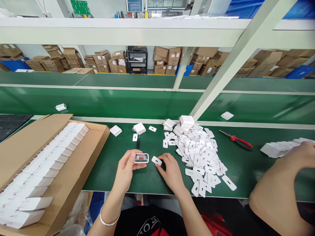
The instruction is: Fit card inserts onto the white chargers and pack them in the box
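In the head view, my left hand [127, 169] is closed around a white charger housing [141, 158]. The housing's open end faces me, showing a metal part with an orange-red piece inside. Just to the right, my right hand [170, 171] pinches a small white cover plate [157, 161] with a slot in it, held apart from the housing. A large pile of similar white cover plates [199, 150] lies to the right of my right hand. Behind my hands are a loose cover plate [135, 137], a white charger [139, 128] and a thin dark tool [138, 142].
At left stands a cardboard box [81, 157] with a row of white chargers [49, 167]. Red-handled pliers [237, 140] lie right of the pile. A co-worker's arm [278, 186] reaches in at right beside more white chargers [278, 148]. A slanted post [221, 78] rises behind the pile.
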Available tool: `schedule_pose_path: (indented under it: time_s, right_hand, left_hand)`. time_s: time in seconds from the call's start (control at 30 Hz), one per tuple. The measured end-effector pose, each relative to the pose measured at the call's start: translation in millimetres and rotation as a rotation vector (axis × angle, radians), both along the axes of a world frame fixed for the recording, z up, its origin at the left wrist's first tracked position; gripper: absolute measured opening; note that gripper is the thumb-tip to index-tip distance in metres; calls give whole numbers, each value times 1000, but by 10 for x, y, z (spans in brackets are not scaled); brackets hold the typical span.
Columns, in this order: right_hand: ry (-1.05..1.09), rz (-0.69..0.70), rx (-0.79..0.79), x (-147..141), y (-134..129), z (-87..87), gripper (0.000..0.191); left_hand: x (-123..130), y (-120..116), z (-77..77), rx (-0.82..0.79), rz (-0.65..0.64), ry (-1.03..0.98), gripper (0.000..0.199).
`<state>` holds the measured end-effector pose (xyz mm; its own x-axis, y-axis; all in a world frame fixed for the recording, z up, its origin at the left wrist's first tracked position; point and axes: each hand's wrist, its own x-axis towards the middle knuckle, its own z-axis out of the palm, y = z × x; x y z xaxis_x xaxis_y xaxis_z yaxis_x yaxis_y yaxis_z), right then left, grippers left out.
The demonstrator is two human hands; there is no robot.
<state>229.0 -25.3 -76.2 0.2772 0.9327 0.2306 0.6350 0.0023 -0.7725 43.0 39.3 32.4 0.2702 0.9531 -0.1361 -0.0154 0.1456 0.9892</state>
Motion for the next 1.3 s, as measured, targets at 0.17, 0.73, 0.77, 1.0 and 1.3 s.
schedule_pose_path:
  time_s: [0.17,0.73,0.77,1.0,1.3]
  right_hand:
    - [154,-5,85,-20,-42,236,14]
    - [143,212,432,-242,-122,774,40]
    - [144,215,431,-241,-133,783,40]
    - [562,182,298,-307,-119,751,35]
    - [1034,213,181,-432,-44,626,39]
  left_hand:
    - [-16,-41,-3,120,-21,67,42]
    - [1,-228,-45,210,-93,128,49]
    - [4,-232,-48,232,-92,143,45]
    - [56,-245,-42,297,-63,108,31]
    - [12,-322,-190,544,-27,332,40]
